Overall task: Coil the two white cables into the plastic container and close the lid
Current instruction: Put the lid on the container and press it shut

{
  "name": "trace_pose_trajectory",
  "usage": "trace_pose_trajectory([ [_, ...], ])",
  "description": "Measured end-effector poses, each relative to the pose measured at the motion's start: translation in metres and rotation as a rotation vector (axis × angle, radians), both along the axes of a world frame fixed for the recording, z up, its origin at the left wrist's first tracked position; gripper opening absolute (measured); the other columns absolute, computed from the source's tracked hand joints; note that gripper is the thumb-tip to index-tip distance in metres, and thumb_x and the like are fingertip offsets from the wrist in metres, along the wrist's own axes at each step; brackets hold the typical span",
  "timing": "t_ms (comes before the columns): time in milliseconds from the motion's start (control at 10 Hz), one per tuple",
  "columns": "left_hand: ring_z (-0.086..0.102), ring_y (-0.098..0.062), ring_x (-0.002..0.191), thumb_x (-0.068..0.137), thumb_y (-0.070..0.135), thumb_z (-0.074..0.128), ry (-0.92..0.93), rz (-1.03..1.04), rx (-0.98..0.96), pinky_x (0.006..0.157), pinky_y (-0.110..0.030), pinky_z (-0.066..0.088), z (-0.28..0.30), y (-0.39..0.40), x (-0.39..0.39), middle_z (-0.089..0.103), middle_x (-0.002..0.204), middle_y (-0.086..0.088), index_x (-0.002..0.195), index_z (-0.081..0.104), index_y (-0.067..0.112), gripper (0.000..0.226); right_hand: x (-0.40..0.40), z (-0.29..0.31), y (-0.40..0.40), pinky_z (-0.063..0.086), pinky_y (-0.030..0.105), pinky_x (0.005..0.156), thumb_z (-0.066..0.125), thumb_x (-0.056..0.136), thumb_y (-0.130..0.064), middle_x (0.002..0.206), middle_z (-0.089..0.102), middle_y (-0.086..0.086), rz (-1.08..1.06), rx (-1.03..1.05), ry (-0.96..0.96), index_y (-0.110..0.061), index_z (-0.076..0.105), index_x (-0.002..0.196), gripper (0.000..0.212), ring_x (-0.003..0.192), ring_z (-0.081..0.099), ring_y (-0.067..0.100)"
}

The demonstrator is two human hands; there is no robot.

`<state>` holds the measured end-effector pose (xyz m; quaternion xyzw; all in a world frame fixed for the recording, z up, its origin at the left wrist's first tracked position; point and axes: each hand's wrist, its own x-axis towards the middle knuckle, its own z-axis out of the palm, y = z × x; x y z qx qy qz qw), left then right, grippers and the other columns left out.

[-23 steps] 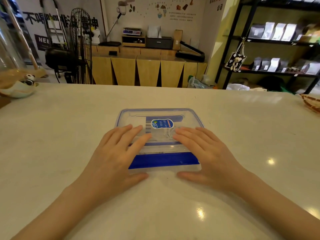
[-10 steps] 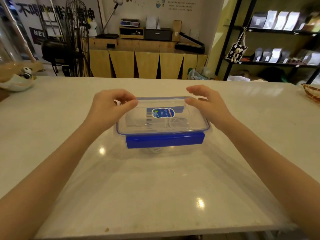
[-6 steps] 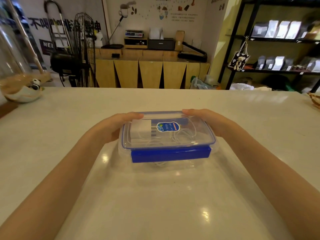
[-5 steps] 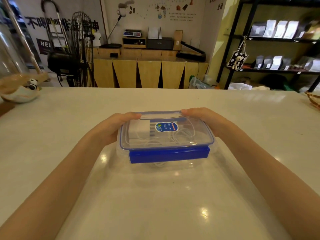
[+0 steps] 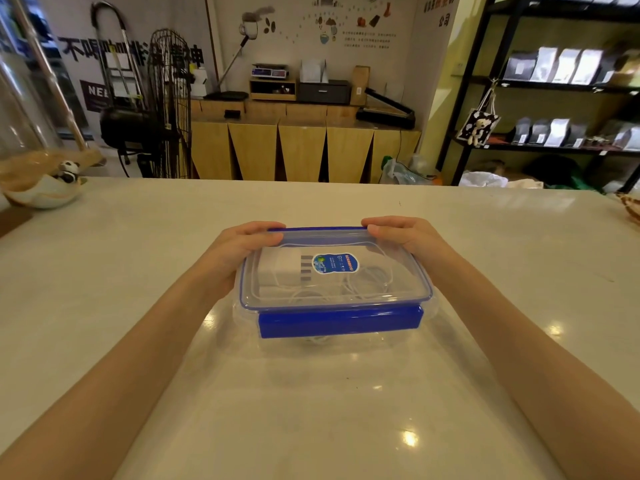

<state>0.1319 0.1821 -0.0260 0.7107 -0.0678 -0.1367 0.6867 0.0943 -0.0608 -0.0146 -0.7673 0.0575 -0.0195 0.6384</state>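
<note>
The plastic container (image 5: 334, 336), clear and rectangular, sits mid-counter (image 5: 104, 271) with its lid (image 5: 332, 292) on, a blue clasp (image 5: 341, 322) folded down in front. A blue sticker (image 5: 335, 263) (print too small to read) tops it. White cables (image 5: 346, 289) lie coiled inside. Left hand (image 5: 239, 252) and right hand (image 5: 403, 237) curl over the far corners.

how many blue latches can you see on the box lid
2. The near latch is folded down on the front side; the far latch lies between both hands' fingertips. Any end latches aren't visible.
</note>
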Motion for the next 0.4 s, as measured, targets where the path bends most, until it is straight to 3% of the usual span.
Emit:
trace_pose_trajectory([
  [200, 0.066, -0.017, 0.078, 0.084, 0.016, 0.059, -0.025, 0.022, -0.01, 0.047, -0.024, 0.056, -0.0013, -0.0018, 0.0012, 0.066, 0.092, 0.0, 0.093, 0.064, 0.024, 0.013, -0.0028, 0.0012, 0.0008, 0.053, 0.019, 0.047, 0.061, 0.083, -0.02, 0.087, 0.066, -0.004, -0.009, 0.049, -0.003, -0.024, 0.067, 0.091, 0.011, 0.074, 0.065, 0.015],
  [300, 0.066, -0.018, 0.081, 0.084, 0.018, 0.059, -0.033, 0.008, 0.007, 0.05, -0.025, 0.057, -0.0019, 0.0, 0.002, 0.066, 0.094, 0.001, 0.093, 0.064, 0.026, 0.013, -0.0029, -0.0007, 0.0013, 0.057, 0.024, 0.056, 0.061, 0.083, -0.021, 0.095, 0.067, 0.0, -0.014, 0.008, -0.004, -0.024, 0.067, 0.091, 0.01, 0.083, 0.065, 0.018],
  [400, 0.065, -0.018, 0.089, 0.085, 0.018, 0.058, -0.106, 0.032, 0.068, 0.059, -0.027, 0.058, -0.0007, -0.0002, -0.0003, 0.066, 0.099, 0.001, 0.099, 0.065, 0.024, 0.016, -0.0053, 0.0012, 0.0005, 0.054, 0.027, 0.072, 0.058, 0.085, -0.02, 0.103, 0.067, 0.002, -0.133, -0.203, -0.148, -0.019, 0.068, 0.096, 0.015, 0.089, 0.062, 0.016],
])
